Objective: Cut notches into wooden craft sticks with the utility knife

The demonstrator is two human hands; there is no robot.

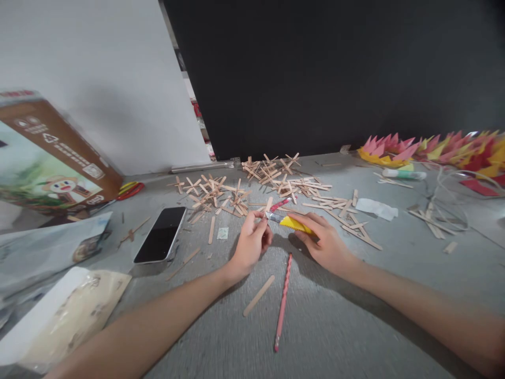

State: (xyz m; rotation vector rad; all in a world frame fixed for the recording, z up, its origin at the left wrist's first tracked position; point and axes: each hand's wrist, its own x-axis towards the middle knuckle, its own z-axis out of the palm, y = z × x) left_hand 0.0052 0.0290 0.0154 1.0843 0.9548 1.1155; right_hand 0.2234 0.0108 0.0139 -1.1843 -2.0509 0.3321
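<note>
Left hand (251, 239) pinches a pale wooden craft stick (269, 203) that rises past its fingertips. Close by but apart, the right hand (325, 242) grips a yellow-handled metal cutter (296, 225), its long axis slanting leftward and away, tip beside the left fingertips. A pink spiral-patterned pencil (283, 305) lies nearer the body.

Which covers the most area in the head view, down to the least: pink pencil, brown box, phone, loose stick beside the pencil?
1. Brown box, cut off at the left edge
2. Phone
3. Pink pencil, longer than the phone but far thinner
4. Loose stick beside the pencil
</note>
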